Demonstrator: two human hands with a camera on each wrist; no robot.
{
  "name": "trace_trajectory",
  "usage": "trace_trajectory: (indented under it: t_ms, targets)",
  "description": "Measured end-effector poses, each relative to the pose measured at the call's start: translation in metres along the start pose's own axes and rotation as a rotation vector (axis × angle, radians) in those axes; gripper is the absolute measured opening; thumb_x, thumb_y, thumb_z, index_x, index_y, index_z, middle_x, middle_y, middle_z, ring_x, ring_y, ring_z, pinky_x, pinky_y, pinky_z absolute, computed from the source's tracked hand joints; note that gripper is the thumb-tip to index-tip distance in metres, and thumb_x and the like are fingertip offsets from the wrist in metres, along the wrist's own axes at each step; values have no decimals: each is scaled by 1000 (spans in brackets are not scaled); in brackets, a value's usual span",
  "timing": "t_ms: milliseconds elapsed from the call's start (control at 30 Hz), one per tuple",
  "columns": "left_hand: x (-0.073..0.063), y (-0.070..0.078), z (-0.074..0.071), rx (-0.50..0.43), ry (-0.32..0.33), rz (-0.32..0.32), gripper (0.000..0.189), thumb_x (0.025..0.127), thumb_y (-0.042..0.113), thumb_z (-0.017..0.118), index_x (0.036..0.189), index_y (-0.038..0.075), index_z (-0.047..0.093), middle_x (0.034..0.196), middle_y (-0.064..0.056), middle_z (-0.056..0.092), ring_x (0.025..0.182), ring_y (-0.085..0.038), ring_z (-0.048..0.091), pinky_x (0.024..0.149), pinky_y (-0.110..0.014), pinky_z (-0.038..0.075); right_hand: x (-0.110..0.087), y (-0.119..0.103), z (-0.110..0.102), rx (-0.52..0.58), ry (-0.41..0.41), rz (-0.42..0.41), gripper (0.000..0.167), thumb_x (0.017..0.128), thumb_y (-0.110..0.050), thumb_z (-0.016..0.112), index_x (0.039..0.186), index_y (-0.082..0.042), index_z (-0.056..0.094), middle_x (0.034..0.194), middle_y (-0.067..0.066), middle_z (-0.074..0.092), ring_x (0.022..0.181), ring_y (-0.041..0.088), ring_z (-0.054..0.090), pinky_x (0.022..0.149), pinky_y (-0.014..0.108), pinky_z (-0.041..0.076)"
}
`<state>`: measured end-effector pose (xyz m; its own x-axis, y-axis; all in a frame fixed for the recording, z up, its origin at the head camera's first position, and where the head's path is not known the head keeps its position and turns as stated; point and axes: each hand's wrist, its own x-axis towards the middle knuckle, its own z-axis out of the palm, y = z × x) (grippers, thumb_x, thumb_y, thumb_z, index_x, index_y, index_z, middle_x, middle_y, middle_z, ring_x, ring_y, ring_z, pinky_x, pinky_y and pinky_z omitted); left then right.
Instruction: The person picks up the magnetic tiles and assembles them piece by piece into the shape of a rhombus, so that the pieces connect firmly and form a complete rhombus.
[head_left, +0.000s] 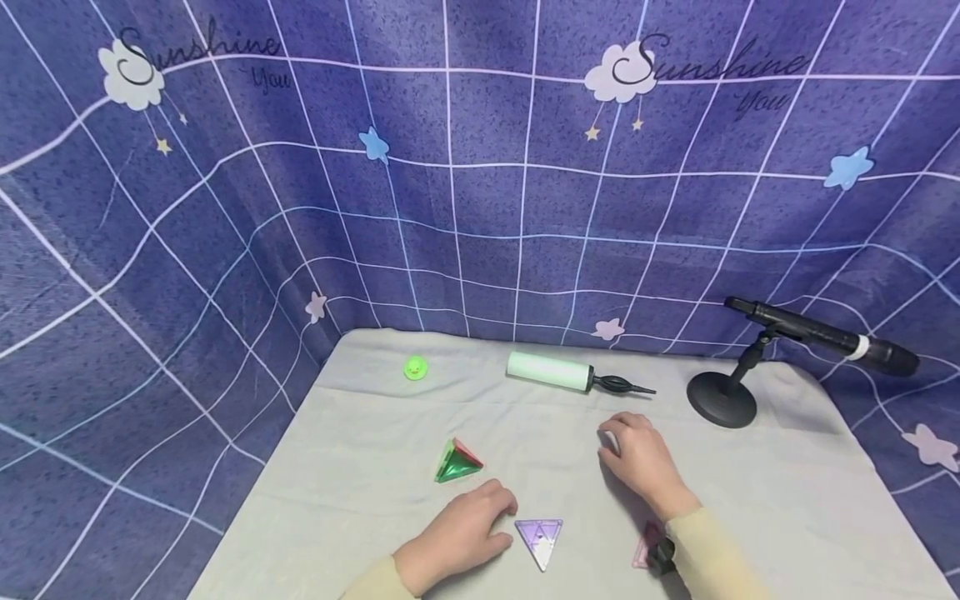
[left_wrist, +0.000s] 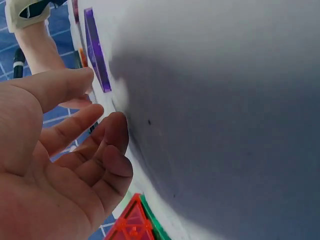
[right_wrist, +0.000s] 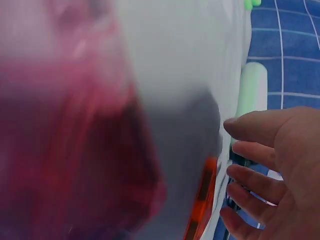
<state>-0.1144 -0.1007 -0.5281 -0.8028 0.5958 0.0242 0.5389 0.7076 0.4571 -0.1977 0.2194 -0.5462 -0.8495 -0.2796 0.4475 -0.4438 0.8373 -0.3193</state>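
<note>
My left hand (head_left: 461,533) is held low over the cloth with its fingers loosely bent and nothing in them. Just right of it lies a purple triangular tile (head_left: 540,540); beyond it sits a small pyramid of green and red translucent tiles (head_left: 457,462). My right hand (head_left: 641,462) is farther right, fingers apart and relaxed, holding nothing in the right wrist view. An orange tile (right_wrist: 202,200) lies near those fingers there, hidden in the head view. A pink triangular tile (head_left: 643,546) is partly covered by the right wrist, and looms blurred in the right wrist view.
Toward the back lie a pale green hand pump (head_left: 551,372) with a black nozzle and a small bright green duck-faced toy (head_left: 416,367). A black microphone (head_left: 825,333) on a round-based stand is at the back right. Blue grid-patterned curtain (head_left: 487,208) hangs behind the table.
</note>
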Motion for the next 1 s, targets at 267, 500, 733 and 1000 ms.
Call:
trace_trajectory:
  t_ms: [267,500,733,1000]
  targets:
    - [0,4,3,30,-16,27,30,87,25,81,115,17,71,104,12,59,87,0,57,81,-25,52,-13,18,-8,-28,-39,38,42,75,-16,91,108,3,74,110,18,67,105,41,63,90,57,51]
    - [4,6,7,58,-11,52,26,88,28,81,110,18,73,101,13,57,83,1,55,79,-23,51,-20,25,-17,-16,-67,47,44,76,-23,93,108,2,74,111,19,67,102,39,64,90,56,51]
    - [8,8,11,70,-11,44,23,90,32,81,107,20,72,98,14,56,79,2,52,75,-22,50,-26,30,-25,-1,-107,66,41,78,-22,92,108,0,75,114,18,68,104,39,65,93,56,51]
    - [10,8,14,125,52,69,19,88,30,82,98,21,69,91,15,54,71,1,48,66,-21,45,-30,32,-30,16,-110,75,39,80,-20,91,110,-2,75,112,15,69,103,36,66,91,55,52]
